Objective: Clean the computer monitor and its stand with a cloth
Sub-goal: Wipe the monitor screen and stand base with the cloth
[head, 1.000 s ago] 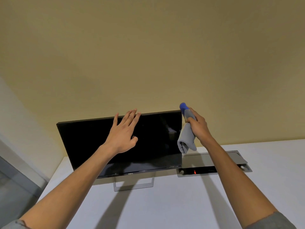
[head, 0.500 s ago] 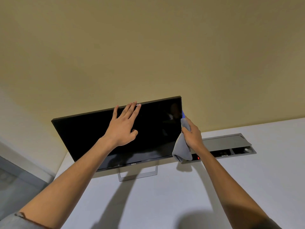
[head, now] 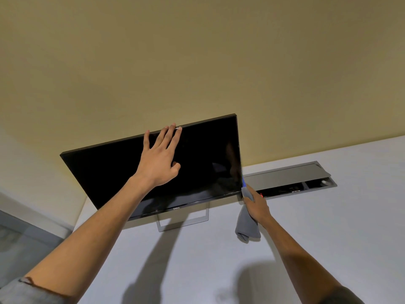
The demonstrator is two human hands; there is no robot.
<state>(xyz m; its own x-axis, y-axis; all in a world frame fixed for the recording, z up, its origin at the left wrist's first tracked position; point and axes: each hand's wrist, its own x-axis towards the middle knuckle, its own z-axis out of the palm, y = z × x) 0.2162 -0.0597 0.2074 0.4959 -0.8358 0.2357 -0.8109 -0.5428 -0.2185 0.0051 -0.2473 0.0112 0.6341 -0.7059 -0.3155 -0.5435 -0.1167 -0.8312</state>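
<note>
A black computer monitor point(head: 109, 172) with a dark screen stands on a silver frame stand point(head: 183, 223) on a white desk point(head: 328, 238). My left hand point(head: 158, 159) lies flat on the screen, fingers spread, fingertips at the top edge. My right hand point(head: 255, 205) grips a grey cloth point(head: 246, 229) with a blue edge, pressed against the lower right corner of the monitor's side edge. The cloth's loose end hangs down over the desk.
A grey cable box point(head: 289, 179) with its lid raised is sunk into the desk right of the monitor; a small red light shows inside. A beige wall point(head: 197, 62) rises behind the desk. The desk's left edge drops to a grey floor point(head: 26, 238).
My right hand has slid the cloth down the monitor's right edge from the top corner to the bottom corner. My left hand has reached the screen and its top edge.
</note>
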